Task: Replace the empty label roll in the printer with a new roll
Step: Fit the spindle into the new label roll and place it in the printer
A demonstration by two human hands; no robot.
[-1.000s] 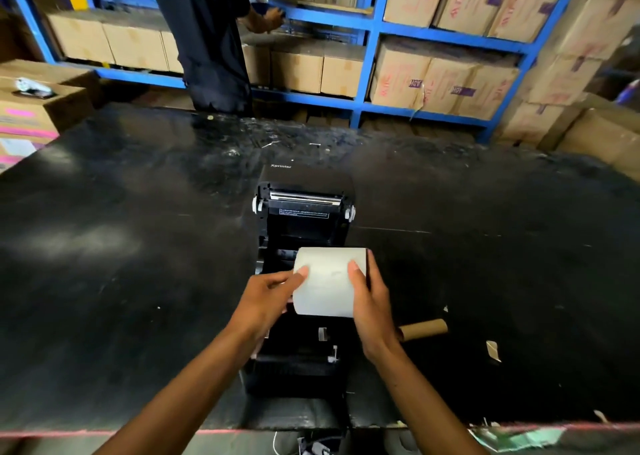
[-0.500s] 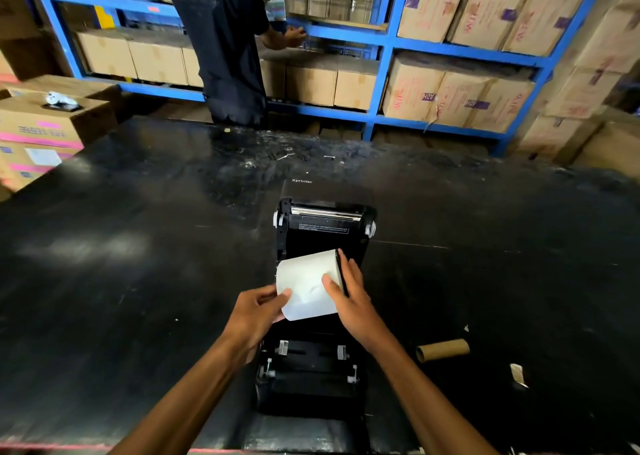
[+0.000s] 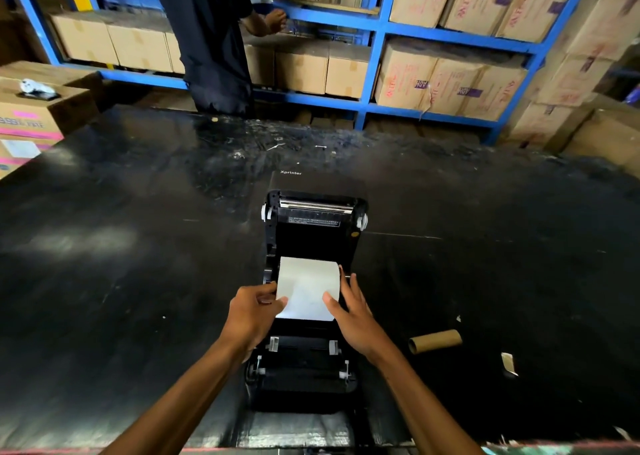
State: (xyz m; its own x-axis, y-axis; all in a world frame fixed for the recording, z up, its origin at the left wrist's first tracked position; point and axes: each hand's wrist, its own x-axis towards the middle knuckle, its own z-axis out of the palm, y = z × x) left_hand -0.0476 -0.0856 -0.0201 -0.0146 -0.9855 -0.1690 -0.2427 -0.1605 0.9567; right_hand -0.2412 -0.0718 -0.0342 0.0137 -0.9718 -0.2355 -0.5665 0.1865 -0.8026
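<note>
I see both hands down at the open label printer (image 3: 313, 302), which sits on the black table (image 3: 121, 281) with its lid (image 3: 313, 219) thrown back on the far side of the hands. The new white label roll (image 3: 307, 286) lies between the two hands, lowered into the printer's roll bay just ahead of my fingertips. Whether it sits fully on its holders I cannot tell.

My left hand (image 3: 252, 316) is curled at the roll's left end, thumb on the near white face and fingers bent round the edge, so it has hold of the roll. My right hand (image 3: 353, 316) lies more open, fingers stretched forward along the roll's right end and thumb pressed on the white face; it grips the roll from that side.

Nearer to me than the hands, under the wrists, the printer's front feed section shows two small grey guides (image 3: 303, 345) and white clips.

To the right of my right hand, well apart from the printer, the empty brown cardboard core (image 3: 435, 341) lies on its side on the table. Further right of it rests a small scrap of paper (image 3: 508, 363).

Far beyond the hands, a person in dark clothes (image 3: 207, 39) stands at blue shelving (image 3: 377, 25) stacked with cardboard boxes (image 3: 450, 80).
</note>
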